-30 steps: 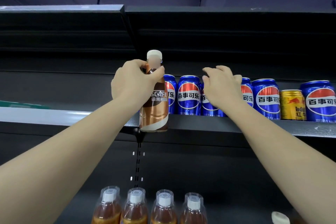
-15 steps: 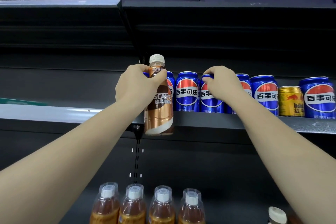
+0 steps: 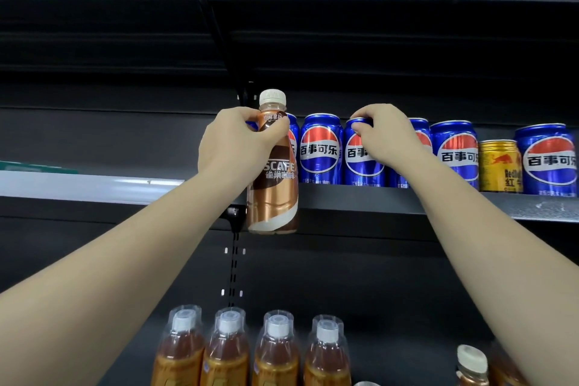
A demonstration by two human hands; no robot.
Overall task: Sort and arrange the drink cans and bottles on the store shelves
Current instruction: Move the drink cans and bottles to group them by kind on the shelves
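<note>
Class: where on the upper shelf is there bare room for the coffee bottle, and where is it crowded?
Bare: the grey shelf left of the copper coffee bottle. Crowded: right of it, blue cola cans and one gold can stand close together.

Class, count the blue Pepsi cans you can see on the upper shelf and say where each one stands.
6, in one row: one behind the coffee bottle, one clear, one gripped by the right hand, one behind that wrist, one beside the gold can, one far right. Others may be hidden behind.
</note>
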